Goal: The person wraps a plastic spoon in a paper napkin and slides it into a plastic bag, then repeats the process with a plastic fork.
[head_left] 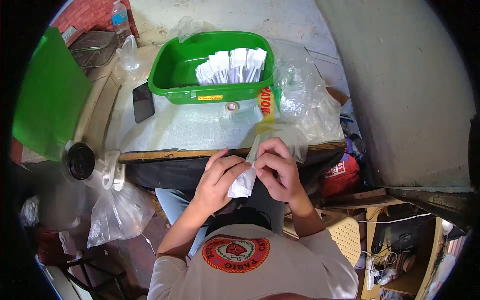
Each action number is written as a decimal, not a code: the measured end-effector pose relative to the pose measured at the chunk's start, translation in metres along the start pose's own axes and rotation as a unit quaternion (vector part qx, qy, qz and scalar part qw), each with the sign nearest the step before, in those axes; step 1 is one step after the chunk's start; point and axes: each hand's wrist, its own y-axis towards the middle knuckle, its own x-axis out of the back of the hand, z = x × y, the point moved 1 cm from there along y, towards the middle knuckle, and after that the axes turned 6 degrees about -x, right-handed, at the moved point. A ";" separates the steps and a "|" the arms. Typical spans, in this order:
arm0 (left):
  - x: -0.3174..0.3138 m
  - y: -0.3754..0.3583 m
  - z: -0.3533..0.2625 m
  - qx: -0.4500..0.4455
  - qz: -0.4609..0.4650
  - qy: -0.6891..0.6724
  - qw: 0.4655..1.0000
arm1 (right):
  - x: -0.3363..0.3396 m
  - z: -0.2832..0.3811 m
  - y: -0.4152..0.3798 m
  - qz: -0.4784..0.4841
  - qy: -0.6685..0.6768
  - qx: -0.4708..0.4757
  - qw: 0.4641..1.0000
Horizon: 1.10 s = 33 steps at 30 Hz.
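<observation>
Close above my lap, my left hand [218, 181] is closed around a small white packet [242, 186], which looks like folded paper or plastic. My right hand [278, 172] has its fingers curled, with the thumb and fingertips pinching at the packet's upper right edge. Just behind the right hand, a thin clear plastic bag [292, 139] drapes over the table's front edge. Farther back, a green basin [210, 94] contains a row of similar white packets [232, 65] standing fanned out. Fingers cover part of the held packet.
A tape roll [231, 107] and a clear plastic sleeve [242, 118] lie in front of the basin. A black phone [143, 103] rests to the left. Crumpled clear plastic [305, 100] fills the table's right side. A bag [120, 215] hangs at the left below the wooden table edge [170, 155].
</observation>
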 end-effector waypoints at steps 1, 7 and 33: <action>-0.001 0.000 -0.001 0.000 0.000 0.000 1.000 | 0.000 0.000 0.001 0.009 0.018 -0.010 1.000; 0.002 0.005 -0.002 0.068 0.014 -0.033 0.997 | -0.001 -0.023 0.003 0.042 0.091 -0.036 0.994; -0.026 -0.004 0.009 0.307 -0.003 -0.445 0.841 | 0.017 -0.003 0.028 0.034 -0.030 -0.062 0.997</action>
